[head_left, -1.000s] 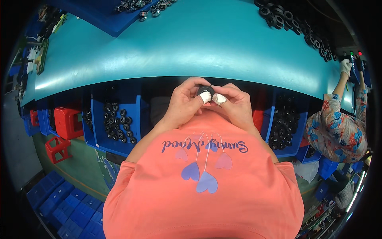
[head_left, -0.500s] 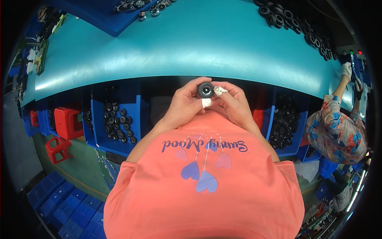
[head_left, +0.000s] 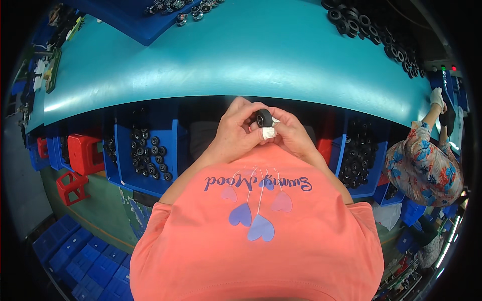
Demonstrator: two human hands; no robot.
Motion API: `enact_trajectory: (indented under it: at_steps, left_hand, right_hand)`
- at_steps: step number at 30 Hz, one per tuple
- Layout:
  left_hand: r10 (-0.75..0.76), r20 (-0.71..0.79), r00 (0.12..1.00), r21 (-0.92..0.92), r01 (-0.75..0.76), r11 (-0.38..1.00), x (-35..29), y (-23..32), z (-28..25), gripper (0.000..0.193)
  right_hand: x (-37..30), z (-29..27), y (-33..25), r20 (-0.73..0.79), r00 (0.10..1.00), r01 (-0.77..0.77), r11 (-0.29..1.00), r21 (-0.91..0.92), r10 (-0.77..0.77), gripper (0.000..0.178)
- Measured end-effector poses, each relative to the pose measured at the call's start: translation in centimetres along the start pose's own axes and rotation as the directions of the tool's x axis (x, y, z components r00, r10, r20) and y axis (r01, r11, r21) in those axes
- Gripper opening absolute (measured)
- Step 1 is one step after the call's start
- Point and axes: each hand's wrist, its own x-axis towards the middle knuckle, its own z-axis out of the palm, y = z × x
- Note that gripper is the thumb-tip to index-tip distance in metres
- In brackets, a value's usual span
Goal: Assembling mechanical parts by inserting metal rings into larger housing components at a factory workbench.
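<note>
A small black toy-like wheel [head_left: 263,118] with a dark tyre is held between my two hands, just off the table's near edge and in front of my shirt. It is tilted, with its rim and hollow centre partly showing. The fingers of my left hand [head_left: 236,123] are closed on its left and upper side. My right hand [head_left: 292,132] pinches its right side, some fingertips hidden behind it. White tape wraps my left thumb, and a bit of white shows at the right fingertips.
The turquoise table [head_left: 211,70] spans ahead. A blue tray [head_left: 143,32] with shiny hubs is far left; black tyres [head_left: 361,22] are heaped far right. Blue bins of black wheels [head_left: 150,155] flank me. Red stools [head_left: 86,153] stand left; a co-worker [head_left: 424,160] sits right.
The wheel has turned from facing me to a slanted angle, moving slightly right and down. My fingers have shifted around it. At right, the co-worker's gloved hand has moved slightly.
</note>
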Motion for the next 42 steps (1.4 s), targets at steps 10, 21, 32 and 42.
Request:
enact_trajectory:
  at_steps: [10, 21, 32, 42]
  left_hand:
    - [0.066, -0.093, 0.993, 0.405, -0.023, 0.914, 0.0, 1.1, 0.0, 0.045]
    - [0.202, -0.026, 0.979, 0.526, -0.158, 0.836, 0.1, 1.1, 0.0, 0.048]
    - [0.048, -0.037, 0.998, 0.282, -0.036, 0.959, 0.5, 1.4, -0.5, 0.047]
    - [-0.082, -0.074, 0.994, 0.128, 0.091, 0.988, -0.1, 1.6, -0.7, 0.046]
  right_hand:
    - [-0.4, 1.0, -0.6, -0.239, 0.966, 0.039, 0.970, -0.238, -0.098, 0.028]
    - [0.3, 0.8, 0.4, -0.216, 0.958, 0.088, 0.909, -0.407, -0.189, 0.032]
    - [-0.6, 1.5, -1.0, -0.187, 0.976, 0.087, 0.989, -0.116, -0.108, 0.025]
    - [-0.4, 1.1, -0.3, -0.146, 0.980, 0.121, 0.988, -0.094, -0.134, 0.026]
